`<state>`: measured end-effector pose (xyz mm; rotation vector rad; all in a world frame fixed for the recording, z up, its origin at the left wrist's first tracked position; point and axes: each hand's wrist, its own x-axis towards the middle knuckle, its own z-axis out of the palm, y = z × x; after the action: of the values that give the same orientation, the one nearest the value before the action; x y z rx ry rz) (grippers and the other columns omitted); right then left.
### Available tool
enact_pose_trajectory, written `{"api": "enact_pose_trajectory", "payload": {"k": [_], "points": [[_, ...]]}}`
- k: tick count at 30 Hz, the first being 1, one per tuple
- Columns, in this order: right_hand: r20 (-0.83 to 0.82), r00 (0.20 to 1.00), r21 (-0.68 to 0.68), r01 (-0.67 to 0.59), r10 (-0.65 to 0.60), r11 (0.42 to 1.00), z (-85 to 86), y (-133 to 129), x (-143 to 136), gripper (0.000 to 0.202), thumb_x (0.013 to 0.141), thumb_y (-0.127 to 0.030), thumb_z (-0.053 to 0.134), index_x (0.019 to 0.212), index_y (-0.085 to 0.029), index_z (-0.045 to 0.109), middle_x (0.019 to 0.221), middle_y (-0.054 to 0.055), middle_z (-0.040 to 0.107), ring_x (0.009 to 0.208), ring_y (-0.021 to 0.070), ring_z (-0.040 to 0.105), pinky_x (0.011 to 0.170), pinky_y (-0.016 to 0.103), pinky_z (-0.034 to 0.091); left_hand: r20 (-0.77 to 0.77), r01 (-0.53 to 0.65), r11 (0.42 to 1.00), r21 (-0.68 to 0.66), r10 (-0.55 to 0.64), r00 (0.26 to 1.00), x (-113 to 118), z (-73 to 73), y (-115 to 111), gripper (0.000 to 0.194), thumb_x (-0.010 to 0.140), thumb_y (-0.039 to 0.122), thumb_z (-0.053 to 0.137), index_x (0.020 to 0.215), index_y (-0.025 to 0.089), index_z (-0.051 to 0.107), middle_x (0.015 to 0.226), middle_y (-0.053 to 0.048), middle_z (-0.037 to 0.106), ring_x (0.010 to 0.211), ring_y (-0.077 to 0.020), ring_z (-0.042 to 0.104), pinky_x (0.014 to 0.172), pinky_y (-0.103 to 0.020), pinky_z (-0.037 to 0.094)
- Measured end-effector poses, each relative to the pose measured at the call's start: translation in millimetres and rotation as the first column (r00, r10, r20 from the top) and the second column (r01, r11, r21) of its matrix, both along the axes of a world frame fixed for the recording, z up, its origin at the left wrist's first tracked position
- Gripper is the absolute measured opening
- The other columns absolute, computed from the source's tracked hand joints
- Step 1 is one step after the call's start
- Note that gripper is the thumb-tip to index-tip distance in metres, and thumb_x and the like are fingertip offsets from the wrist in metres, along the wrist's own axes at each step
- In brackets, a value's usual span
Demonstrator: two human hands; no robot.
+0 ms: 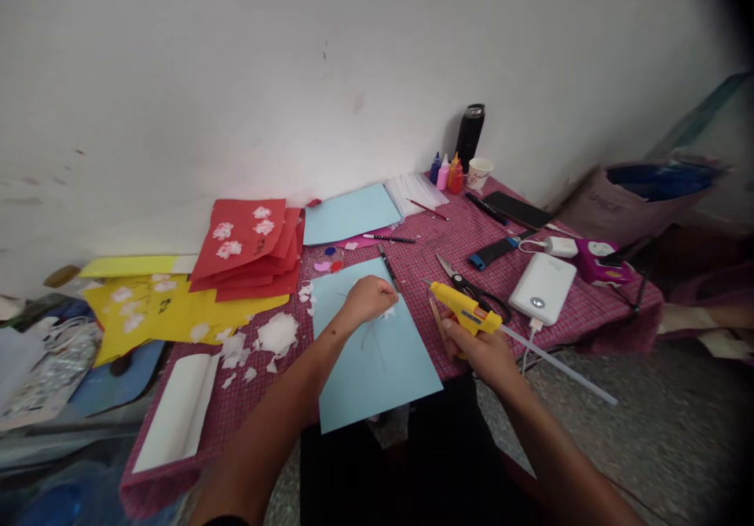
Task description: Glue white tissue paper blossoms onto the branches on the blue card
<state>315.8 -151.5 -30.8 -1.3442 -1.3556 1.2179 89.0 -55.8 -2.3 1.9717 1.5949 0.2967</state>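
Observation:
My left hand (370,300) is closed over the upper part of a light blue sheet (377,377). A small white bit of paper (389,312) shows just below its fingertips; I cannot tell whether the fingers pinch it. Thin dark branch-like lines run across the sheet under and below this hand. Right of the sheet, my right hand (484,353) grips a yellow hot glue gun (465,306), its nozzle pointing up and left. A long translucent glue stick (565,365) sticks out of its back. Torn white tissue pieces (276,334) lie left of the sheet.
Black-handled scissors (471,284) and a white power bank (543,286) lie beyond the glue gun. Red cards (247,243) with white flowers overlap yellow sheets (177,314) at left. Paint bottles (448,174), a paper cup (479,173) and a black flask (470,133) stand at the back.

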Motion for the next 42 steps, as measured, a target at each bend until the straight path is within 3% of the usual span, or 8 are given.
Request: {"api": "enact_pose_trajectory", "payload": {"k": [10,31,38,42], "points": [[0.031,0.999,-0.035,0.01,-0.009,0.999,1.6,-1.0,0.1,0.035,0.088,-0.047,0.054,0.064,-0.021,0.056,0.054,-0.002,0.054,0.052,0.014,0.049,0.054,0.027,0.04,-0.06,0.082,0.994,0.067,-0.078,0.995,0.7,0.1,-4.5,0.026,0.079,0.034,0.055,0.079,0.021,0.078,0.065,-0.001,0.069,0.063,-0.0141,0.059,0.059,-0.023,0.039],[0.032,0.999,-0.026,0.017,-0.016,1.0,1.2,-1.1,-1.1,0.035,0.086,-0.051,0.053,0.068,-0.021,0.057,0.053,-0.001,0.053,0.051,0.0154,0.05,0.053,0.029,0.043,-0.135,0.107,0.993,0.056,-0.099,0.986,-2.6,11.2,-10.9,0.029,0.083,0.033,0.051,0.081,0.021,0.077,0.071,-0.002,0.071,0.066,-0.0156,0.06,0.061,-0.025,0.04],[-0.036,0.999,-0.008,0.01,-0.01,1.0,-6.6,0.9,-1.6,0.029,0.087,-0.049,0.054,0.077,-0.022,0.056,0.055,-0.004,0.052,0.05,0.0143,0.048,0.053,0.028,0.041,-0.149,0.102,0.975,0.196,-0.073,0.986,-20.3,22.5,-20.6,0.033,0.084,0.022,0.047,0.102,0.021,0.075,0.094,-0.007,0.072,0.088,-0.0207,0.063,0.082,-0.031,0.047],[-0.042,0.999,-0.017,0.017,-0.018,1.0,-7.6,1.6,-1.7,0.028,0.087,-0.048,0.056,0.081,-0.021,0.057,0.056,-0.003,0.053,0.051,0.0149,0.05,0.054,0.029,0.043,-0.125,0.04,0.966,0.257,-0.007,0.992,-40.1,26.9,-32.1,0.036,0.084,0.021,0.046,0.109,0.021,0.072,0.096,-0.006,0.069,0.085,-0.0191,0.062,0.082,-0.031,0.048]]}}
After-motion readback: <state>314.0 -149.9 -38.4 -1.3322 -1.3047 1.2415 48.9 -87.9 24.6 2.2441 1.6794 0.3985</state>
